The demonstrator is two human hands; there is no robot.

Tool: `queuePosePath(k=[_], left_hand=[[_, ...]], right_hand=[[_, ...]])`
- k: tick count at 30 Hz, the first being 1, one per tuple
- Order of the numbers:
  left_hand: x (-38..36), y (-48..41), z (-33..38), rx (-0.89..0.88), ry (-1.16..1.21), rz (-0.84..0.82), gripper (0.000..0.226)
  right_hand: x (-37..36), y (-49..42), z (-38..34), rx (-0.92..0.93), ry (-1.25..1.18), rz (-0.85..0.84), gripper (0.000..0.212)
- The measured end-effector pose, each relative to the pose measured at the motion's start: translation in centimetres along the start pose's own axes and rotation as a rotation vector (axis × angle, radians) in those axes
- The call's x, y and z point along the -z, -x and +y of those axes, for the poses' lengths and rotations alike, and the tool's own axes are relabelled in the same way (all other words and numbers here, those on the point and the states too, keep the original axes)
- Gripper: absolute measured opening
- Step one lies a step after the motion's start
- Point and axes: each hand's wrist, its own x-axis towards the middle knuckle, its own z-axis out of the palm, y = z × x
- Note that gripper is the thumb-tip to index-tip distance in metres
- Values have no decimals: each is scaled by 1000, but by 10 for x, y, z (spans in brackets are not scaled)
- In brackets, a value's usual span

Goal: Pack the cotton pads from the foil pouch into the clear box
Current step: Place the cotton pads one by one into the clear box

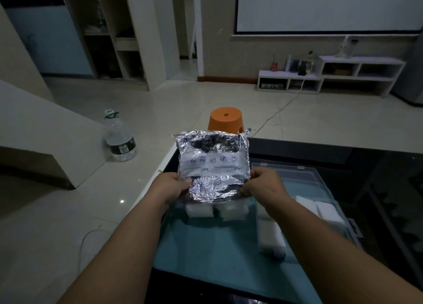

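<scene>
At the centre of the frame my left hand (pixel 169 188) and right hand (pixel 266 187) pinch the lower corners of the crinkled silver foil pouch (pixel 212 166), fingers curled on its edges. White square cotton pads (pixel 217 210) lie just beneath it; more sit in the clear plastic box (pixel 297 173) at the right.

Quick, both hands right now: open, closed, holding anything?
Left hand: grips the left edge of the foil pouch.
Right hand: grips the same pouch's right edge.
</scene>
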Motion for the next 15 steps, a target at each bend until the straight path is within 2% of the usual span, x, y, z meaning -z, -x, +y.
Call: queuePosePath(k=[2,3,8,12,15], left_hand=[[3,-1,0,-10,31,3,16],[4,-2,0,-14,35,-3,14],[4,-5,-1,-63,99,37,11],[2,-8,-4,-63,-85,37,24],[2,-8,-4,-45,-177,-19,11]], right_hand=[[-2,1,-3,41,6,-11,4],[-2,2,-4,54,7,4,5],[-3,-2,1,104,33,82,28],[-3,-6,5,136,45,105,35],[-2,-7,5,149,35,155,34]])
